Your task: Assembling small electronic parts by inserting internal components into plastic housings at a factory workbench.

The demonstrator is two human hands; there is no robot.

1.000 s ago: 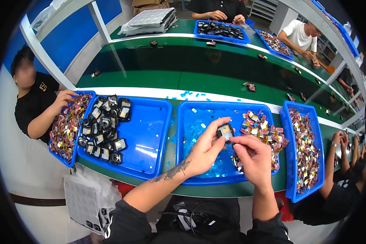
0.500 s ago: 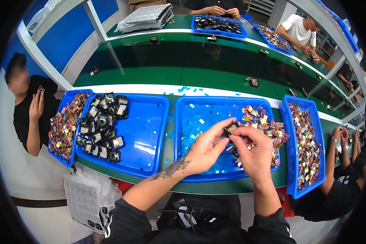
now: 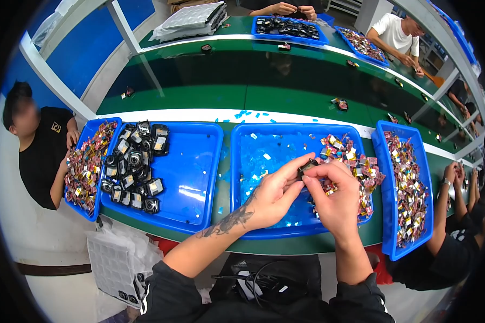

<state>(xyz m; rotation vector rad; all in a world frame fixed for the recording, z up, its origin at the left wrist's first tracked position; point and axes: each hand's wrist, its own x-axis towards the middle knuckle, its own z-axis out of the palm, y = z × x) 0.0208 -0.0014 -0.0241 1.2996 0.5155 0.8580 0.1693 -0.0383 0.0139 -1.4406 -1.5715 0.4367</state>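
Note:
A small black watch-like case (image 3: 307,168) is held over the middle-right tray. My left hand (image 3: 277,195) grips it between thumb and fingers from the left. From the right, my right hand (image 3: 337,188) pinches at its near edge, thumb and forefinger closed on it; my fingers hide much of the case. Below is a blue tray (image 3: 237,215) with blue film scraps (image 3: 261,156) on the left and a heap of small circuit boards with silvery cells (image 3: 364,169) on the right. To the left, another blue tray (image 3: 216,177) holds several similar black cases (image 3: 134,159).
Blue trays of boards flank these, at far left (image 3: 69,200) and right (image 3: 380,188). Beyond a white rail (image 3: 183,116), a green conveyor belt (image 3: 199,81) carries scattered parts. Co-workers sit left, right and across. Wrapped white trays (image 3: 116,258) stand below the table edge.
The case has tilted slightly in my fingers, while my hands stay in nearly the same place. Parts on the belt have shifted right. The left co-worker's raised hand has come down to the tray.

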